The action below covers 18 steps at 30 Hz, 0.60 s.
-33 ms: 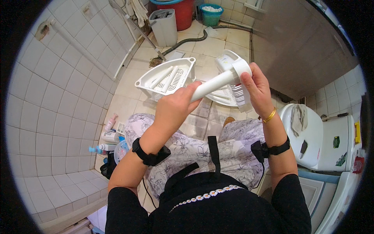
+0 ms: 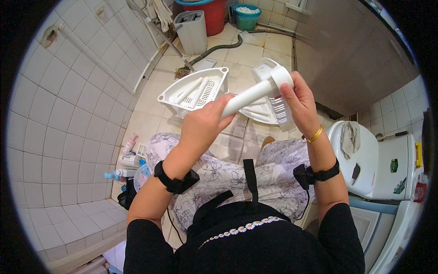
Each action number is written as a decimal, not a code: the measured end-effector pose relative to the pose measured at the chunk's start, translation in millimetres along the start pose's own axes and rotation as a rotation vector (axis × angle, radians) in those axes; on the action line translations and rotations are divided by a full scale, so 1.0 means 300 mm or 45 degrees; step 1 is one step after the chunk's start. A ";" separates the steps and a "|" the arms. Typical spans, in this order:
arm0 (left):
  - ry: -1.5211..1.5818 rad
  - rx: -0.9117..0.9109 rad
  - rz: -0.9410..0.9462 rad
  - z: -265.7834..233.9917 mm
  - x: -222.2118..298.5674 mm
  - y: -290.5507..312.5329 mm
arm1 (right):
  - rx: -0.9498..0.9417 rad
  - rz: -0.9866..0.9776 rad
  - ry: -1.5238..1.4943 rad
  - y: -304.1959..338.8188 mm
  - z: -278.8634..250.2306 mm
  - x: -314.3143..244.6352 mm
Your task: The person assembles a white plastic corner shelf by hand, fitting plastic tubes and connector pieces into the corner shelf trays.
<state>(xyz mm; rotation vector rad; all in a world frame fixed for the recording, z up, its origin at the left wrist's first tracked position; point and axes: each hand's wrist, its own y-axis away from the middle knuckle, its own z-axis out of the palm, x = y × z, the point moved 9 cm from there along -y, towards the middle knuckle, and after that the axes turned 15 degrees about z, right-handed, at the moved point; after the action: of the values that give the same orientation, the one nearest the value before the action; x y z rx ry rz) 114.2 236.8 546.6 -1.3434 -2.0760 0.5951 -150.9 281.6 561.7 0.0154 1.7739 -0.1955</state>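
My left hand (image 2: 205, 119) is wrapped round the lower end of a white plastic tube (image 2: 248, 97). The tube slants up to the right, and its far end meets a corner of a white slatted shelf piece (image 2: 282, 78). My right hand (image 2: 302, 101) grips that piece by its rim, thumb on the near side. How deep the tube sits in the corner cannot be made out. Beyond my left hand stands a white corner rack tray (image 2: 169, 97) with loose white tubes (image 2: 199, 92) lying in it. Another white tray (image 2: 262, 119) is partly hidden behind the held parts.
A grey bin (image 2: 191, 34), a red tub (image 2: 214, 18) and a teal basin (image 2: 247, 20) stand at the back. A dark hose (image 2: 223, 46) crosses the tiled floor. Bottles (image 2: 129, 160) line the left wall; a toilet (image 2: 353, 155) with a cloth on its lid is at right.
The shelf piece and tube have tilted very slightly, with both hands shifting a little. Both hands keep their hold, and the trays stay in place.
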 end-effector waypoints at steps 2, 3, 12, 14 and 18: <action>0.169 -0.067 -0.151 0.020 -0.055 -0.006 | 0.033 -0.037 -0.033 -0.006 0.007 -0.032; 0.161 -0.067 -0.155 0.009 -0.074 -0.009 | 0.026 -0.040 -0.037 -0.010 0.012 -0.048; 0.334 -0.104 -0.255 -0.048 -0.273 -0.027 | -0.254 0.280 0.395 0.037 -0.059 0.301; 0.323 -0.134 -0.214 -0.024 -0.315 -0.032 | -0.239 0.343 0.330 0.030 -0.037 0.341; 0.156 -0.017 -0.018 -0.024 -0.377 -0.087 | -0.107 0.326 0.390 -0.008 -0.016 0.370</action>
<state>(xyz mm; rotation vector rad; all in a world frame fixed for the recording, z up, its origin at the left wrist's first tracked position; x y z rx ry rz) 138.0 122.9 542.2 -1.3372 -1.9926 0.4815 -179.4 269.2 455.0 0.2217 2.0626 0.0712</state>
